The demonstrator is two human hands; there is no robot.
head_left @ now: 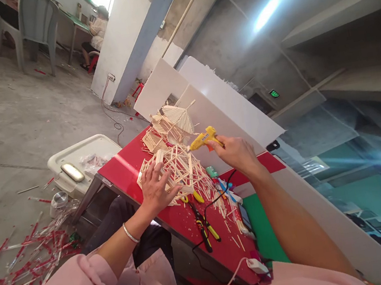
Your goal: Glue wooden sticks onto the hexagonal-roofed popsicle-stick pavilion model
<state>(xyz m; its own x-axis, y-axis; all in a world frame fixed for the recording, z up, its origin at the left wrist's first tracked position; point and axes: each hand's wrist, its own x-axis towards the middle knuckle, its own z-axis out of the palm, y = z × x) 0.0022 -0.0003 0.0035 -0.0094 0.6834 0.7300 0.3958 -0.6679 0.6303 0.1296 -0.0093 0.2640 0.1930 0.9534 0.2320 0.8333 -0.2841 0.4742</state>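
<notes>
A yellow glue gun (203,138) is gripped in my right hand (236,152), its nozzle pointing left at a lattice frame of thin wooden sticks (180,166). My left hand (156,189) lies spread against the near left side of that frame, fingers apart, touching it. Whether the nozzle touches a stick I cannot tell. Behind the frame stands a second stick-built model (173,125) with a slatted, roof-like top. Loose sticks (218,205) are scattered to the right of the frame. Pliers with black and yellow handles (204,227) lie in front of it.
The red table (185,227) meets a white partition (202,107) at the back. A black cord crosses near the pliers, and a white power strip (257,267) sits at the near right. A cream-coloured stool or bin (84,142) stands left. Red-and-clear wrappers (25,265) litter the floor.
</notes>
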